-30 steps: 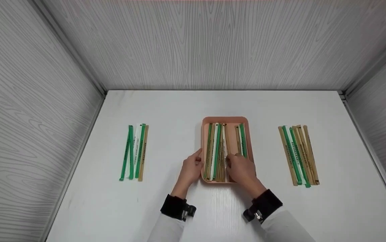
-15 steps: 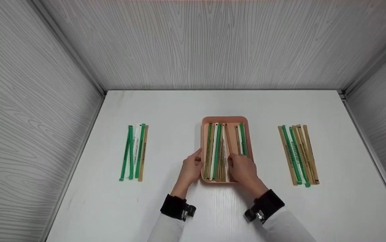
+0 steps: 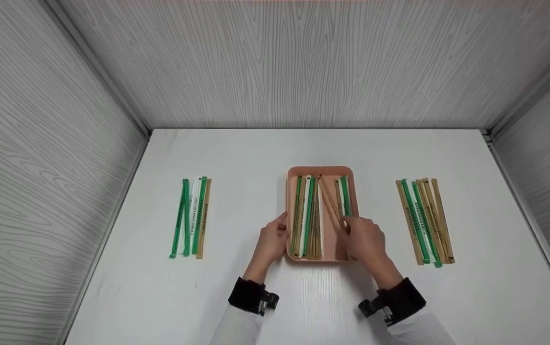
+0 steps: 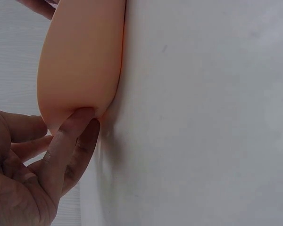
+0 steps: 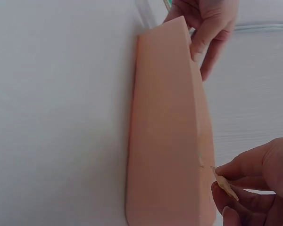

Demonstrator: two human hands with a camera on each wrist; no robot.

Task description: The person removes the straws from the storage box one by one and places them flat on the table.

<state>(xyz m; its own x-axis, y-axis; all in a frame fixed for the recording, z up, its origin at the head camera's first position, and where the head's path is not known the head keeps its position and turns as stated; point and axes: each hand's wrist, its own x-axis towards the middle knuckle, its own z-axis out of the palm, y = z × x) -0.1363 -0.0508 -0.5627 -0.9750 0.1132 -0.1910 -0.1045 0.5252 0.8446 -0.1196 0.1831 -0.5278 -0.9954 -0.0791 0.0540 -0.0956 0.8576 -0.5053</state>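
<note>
A pink tray [image 3: 320, 170] holds several slim paper-wrapped straws, brown, white and green. My right hand [image 3: 365, 238] is over the tray's right part and pinches the near end of a brown wrapped straw [image 3: 331, 199], which slants with its far end toward the row's top. In the right wrist view the brown straw's end [image 5: 226, 188] shows between thumb and fingers. My left hand [image 3: 273, 241] holds the tray at its left side; the left wrist view shows fingertips [image 4: 80, 120] against the outer wall. A few green and white straws [image 3: 344, 196] lie at the tray's right side.
On the white table [image 3: 246, 158], a group of green, white and brown straws [image 3: 201, 218] lies left of the tray. Another group of straws [image 3: 428, 220] lies to the right. Grey wood-grain panels [image 3: 275, 62] stand behind and on both sides.
My right hand has moved to the right, taking the near end of the brown straw with it, so that straw now slants across the tray's gap. The left hand and tray stay put.
</note>
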